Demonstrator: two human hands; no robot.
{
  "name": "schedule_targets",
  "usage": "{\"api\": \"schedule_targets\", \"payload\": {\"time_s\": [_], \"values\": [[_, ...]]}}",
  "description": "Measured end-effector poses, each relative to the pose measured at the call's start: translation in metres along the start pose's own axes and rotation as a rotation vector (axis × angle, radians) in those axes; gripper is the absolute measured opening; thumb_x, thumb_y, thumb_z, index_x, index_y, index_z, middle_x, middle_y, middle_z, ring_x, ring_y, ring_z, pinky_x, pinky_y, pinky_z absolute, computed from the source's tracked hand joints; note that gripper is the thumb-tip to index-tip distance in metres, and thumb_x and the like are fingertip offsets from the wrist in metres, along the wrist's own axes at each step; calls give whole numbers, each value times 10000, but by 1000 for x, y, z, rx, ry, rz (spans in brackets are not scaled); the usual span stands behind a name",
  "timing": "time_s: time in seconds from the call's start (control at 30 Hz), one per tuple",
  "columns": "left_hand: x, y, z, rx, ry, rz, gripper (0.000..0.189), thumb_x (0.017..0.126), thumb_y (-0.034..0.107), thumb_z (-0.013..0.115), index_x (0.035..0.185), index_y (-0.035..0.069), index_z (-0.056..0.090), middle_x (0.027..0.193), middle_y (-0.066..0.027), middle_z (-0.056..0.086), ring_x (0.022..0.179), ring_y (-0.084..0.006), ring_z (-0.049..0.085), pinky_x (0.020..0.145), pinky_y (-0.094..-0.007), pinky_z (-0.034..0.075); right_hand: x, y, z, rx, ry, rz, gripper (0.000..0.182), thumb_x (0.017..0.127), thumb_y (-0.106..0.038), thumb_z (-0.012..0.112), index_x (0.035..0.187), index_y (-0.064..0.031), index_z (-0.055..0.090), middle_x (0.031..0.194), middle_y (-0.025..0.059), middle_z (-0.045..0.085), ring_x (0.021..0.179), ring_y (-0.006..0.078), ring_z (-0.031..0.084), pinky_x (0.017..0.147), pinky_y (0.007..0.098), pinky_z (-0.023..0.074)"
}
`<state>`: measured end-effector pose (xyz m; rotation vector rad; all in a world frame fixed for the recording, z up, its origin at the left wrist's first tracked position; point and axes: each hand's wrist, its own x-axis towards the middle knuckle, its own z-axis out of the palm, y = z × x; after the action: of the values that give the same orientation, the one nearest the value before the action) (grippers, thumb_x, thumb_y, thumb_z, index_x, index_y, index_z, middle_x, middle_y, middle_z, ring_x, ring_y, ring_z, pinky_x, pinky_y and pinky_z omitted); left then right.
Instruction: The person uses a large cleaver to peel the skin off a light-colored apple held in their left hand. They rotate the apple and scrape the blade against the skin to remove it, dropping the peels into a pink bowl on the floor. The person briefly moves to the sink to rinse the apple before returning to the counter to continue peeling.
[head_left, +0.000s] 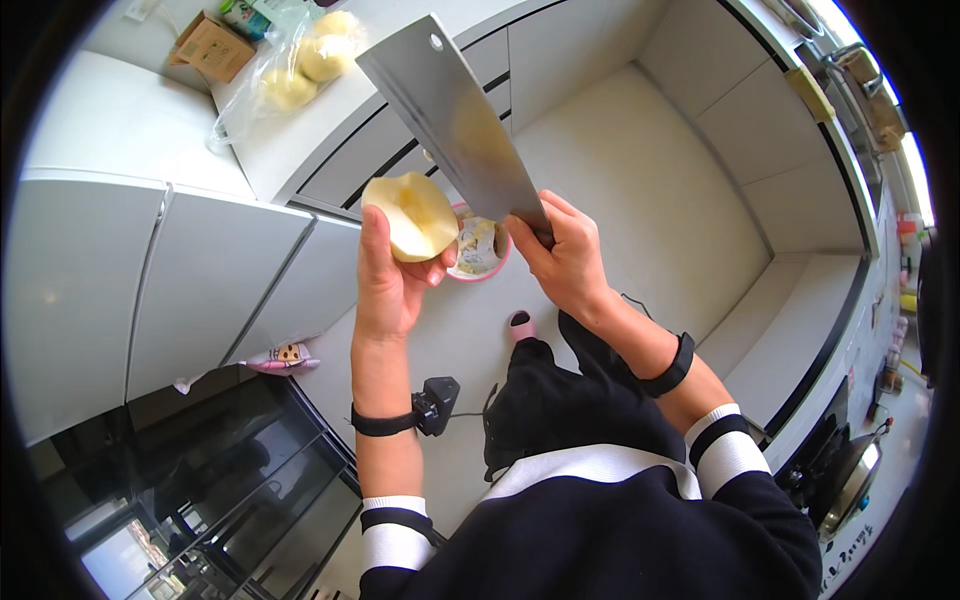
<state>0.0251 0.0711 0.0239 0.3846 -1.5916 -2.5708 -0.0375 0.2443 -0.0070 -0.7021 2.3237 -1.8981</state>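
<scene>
My left hand (401, 281) holds a piece of peeled pale-yellow fruit (412, 217), its notched, hollowed cut face turned up to me. The exact kind of fruit is not certain. In my right hand (562, 251) is a cleaver (465, 127), gripped at its handle, which the fingers mostly hide. Its broad steel blade points up and away to the left, apart from the fruit, with a yellowish reflection on it. Below, on the floor between both hands, stands a pink-rimmed bin (480, 279) with scraps inside, partly hidden by the blade and fruit.
On the white counter (277, 154) lies a clear plastic bag (247, 105) with several yellow fruits (326, 56), beside a cardboard box (217, 49). Grey cabinets (217, 262) line the left. A pan (851, 480) sits on the stove at right. A pink slipper (523, 328) shows below.
</scene>
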Motion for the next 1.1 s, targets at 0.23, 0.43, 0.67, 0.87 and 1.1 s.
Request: {"api": "schedule_targets", "payload": {"time_s": [0.23,0.43,0.67,0.87,1.1], "values": [[15,-23,-24,-52,117,-152,568,897,595,493,1017,42,544,830,-122,638,618,-130,579,458,-188,388,-16,2,-6,-22,-35,-116,53,833,4,634,841,36,592,688,52,447,531,133,385,480,281,327],[0,-43,-48,-132,131,-209,560,897,569,505,1096,46,512,926,-151,648,672,-165,612,456,-197,407,-26,7,-14,-112,-1,-25,93,839,-16,625,923,24,629,746,83,520,546,183,499,523,299,416],[-14,-28,-16,-231,-150,-155,719,847,503,565,1326,-5,394,1363,-293,399,749,-264,649,404,-198,441,-29,24,-22,-415,112,-61,251,783,-41,666,1030,-36,621,890,103,515,580,244,565,528,338,478],[0,-54,4,-239,-161,-315,710,831,502,585,1302,-6,434,1152,-135,595,773,-287,675,411,-208,441,-45,52,-39,-675,-66,-61,401,693,-2,685,1078,-87,608,975,104,482,653,259,609,530,369,501],[20,-105,27,-353,49,-465,624,885,457,544,1307,12,429,1276,-140,525,746,-292,633,390,-209,421,-56,82,-64,-708,-284,-155,367,734,-31,604,1098,-10,567,935,99,476,760,226,603,586,335,515]]}}
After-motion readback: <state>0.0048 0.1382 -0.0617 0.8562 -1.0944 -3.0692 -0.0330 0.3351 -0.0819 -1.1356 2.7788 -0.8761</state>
